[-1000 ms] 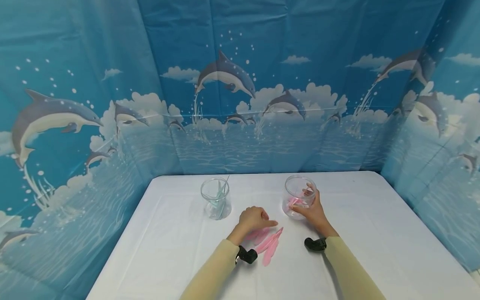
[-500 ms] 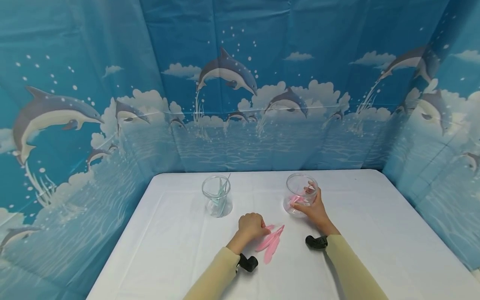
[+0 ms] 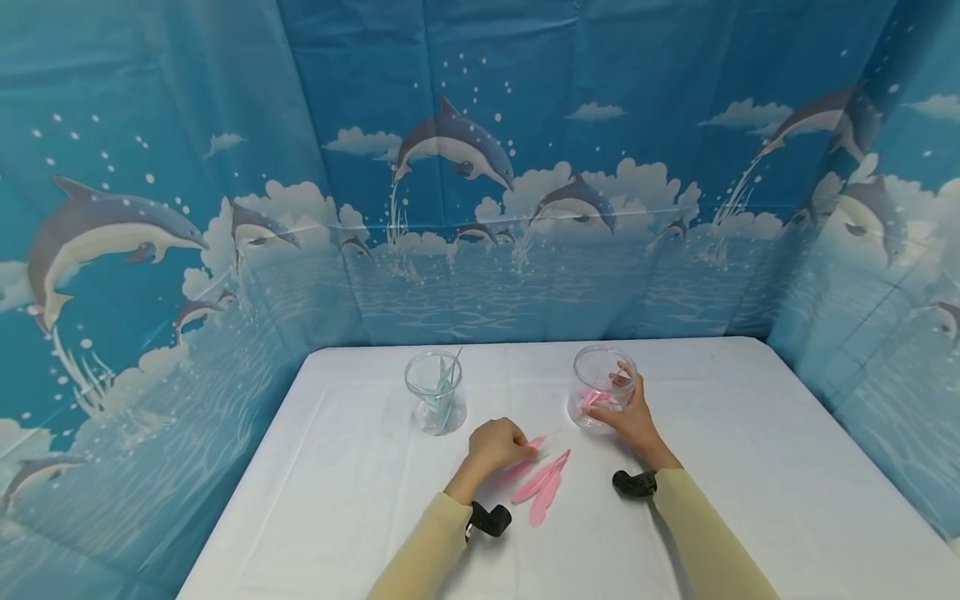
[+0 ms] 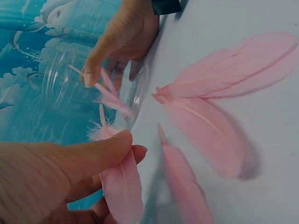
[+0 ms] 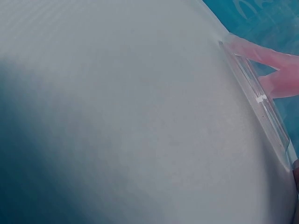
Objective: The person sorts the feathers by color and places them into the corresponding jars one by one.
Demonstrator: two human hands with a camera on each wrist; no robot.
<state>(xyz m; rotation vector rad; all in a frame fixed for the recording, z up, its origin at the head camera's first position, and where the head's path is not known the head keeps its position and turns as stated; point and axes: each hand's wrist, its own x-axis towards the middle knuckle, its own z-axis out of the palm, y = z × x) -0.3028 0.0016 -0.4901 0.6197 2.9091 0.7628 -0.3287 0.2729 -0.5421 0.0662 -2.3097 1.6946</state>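
My left hand (image 3: 497, 444) pinches a pink feather (image 4: 122, 191) between thumb and fingers, its bare quill sticking out past the thumb. Beside that hand, several loose pink feathers (image 4: 210, 135) lie on the white tabletop. My right hand (image 3: 636, 427) holds a clear jar (image 3: 577, 385) upright from its right side, fingers wrapped around it. Inside this jar are pink feathers (image 5: 280, 84), visible through the wall. The right wrist view catches only the jar's base and a sliver of finger at its edge.
Another clear jar (image 3: 415, 392) stands at the back left with thin pale green pieces (image 3: 444, 387) in it, one poking above the rim. The white cloth-covered table (image 3: 337, 500) ends at a dolphin-print curtain (image 3: 450, 283) behind and at both sides.
The left hand reached down among the feathers on the table and now has one pinched, lifted slightly. The right hand and its jar have stayed in place.
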